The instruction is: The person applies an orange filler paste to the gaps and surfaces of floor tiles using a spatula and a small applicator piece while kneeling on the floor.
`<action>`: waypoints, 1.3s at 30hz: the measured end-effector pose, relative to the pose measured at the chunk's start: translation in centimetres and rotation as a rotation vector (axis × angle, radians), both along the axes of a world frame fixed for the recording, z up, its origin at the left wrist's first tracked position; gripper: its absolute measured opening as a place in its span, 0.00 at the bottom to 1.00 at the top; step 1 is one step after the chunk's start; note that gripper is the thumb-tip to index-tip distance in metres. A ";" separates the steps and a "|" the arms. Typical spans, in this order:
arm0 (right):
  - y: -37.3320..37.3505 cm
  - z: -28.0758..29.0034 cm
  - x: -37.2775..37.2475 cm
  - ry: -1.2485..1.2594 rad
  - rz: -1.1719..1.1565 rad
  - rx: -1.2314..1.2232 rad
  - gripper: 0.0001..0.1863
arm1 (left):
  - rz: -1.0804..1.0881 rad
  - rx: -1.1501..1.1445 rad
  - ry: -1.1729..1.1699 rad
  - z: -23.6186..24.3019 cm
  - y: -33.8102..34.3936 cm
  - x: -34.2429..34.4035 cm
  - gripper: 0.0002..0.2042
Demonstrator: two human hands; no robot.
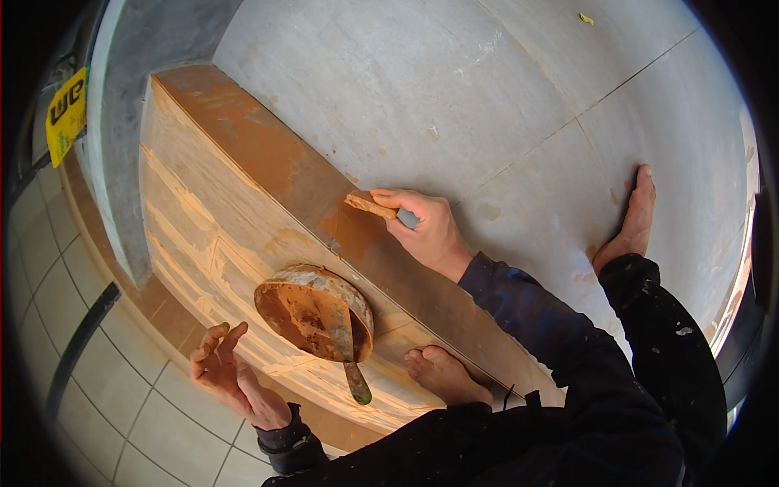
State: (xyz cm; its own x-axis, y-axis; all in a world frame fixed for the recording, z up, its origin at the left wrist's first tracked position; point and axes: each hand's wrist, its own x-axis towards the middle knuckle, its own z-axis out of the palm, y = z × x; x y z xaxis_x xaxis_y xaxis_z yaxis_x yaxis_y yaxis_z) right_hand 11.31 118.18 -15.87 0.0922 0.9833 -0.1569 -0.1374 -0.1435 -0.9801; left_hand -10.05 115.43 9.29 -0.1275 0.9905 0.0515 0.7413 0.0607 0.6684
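My right hand (428,225) presses a flat putty scraper (371,205) against the edge face of a wooden door panel (211,203) lying on the floor, where orange-brown filler is smeared. My left hand (230,372) hovers empty with fingers spread, at the panel's near side, left of a round metal bowl (315,310) caked with brown filler. A second putty knife (354,375) rests in the bowl, its handle sticking out toward me. My bare left foot (442,375) stands on the panel beside the bowl.
My bare right foot (631,221) is planted on the grey tiled floor (503,89) to the right. A tiled wall (97,381) runs along the left, with a yellow tag (66,115) at the upper left. A yellow scrap (586,18) lies on the far floor.
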 end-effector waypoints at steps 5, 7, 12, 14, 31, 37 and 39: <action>-0.4 -0.3 -0.8 -0.061 0.063 0.080 0.15 | 0.033 0.010 -0.028 0.0 0.0 0.1 0.25; -2.2 1.7 1.1 0.005 0.222 -0.006 0.15 | 0.046 -0.001 -0.033 -0.3 -0.3 0.0 0.24; 0.4 4.7 2.7 -0.032 0.202 -0.220 0.16 | 0.012 -0.081 0.001 -1.0 -0.3 0.9 0.21; 2.4 3.5 1.3 -0.110 0.229 -0.228 0.15 | -0.003 -0.108 0.043 -1.3 -0.5 0.4 0.20; 2.3 7.3 0.9 -0.117 0.066 0.210 0.23 | 0.003 -0.158 0.180 -2.1 -0.8 0.1 0.22; -4.5 5.9 1.8 -0.080 0.272 0.274 0.21 | -0.037 -0.244 0.409 -3.5 0.5 -0.1 0.22; -4.3 6.0 3.5 -0.030 0.318 0.246 0.21 | -0.050 -0.264 0.435 -3.9 -0.1 -0.8 0.24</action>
State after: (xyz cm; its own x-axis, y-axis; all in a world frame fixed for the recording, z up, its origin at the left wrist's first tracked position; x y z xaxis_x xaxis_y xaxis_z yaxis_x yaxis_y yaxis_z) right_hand 14.77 113.83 -9.87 -0.2222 0.9713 0.0850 -0.0945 0.0653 -0.9934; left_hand -10.89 115.34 5.34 -0.1025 0.9812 -0.1638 0.9539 0.1437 0.2633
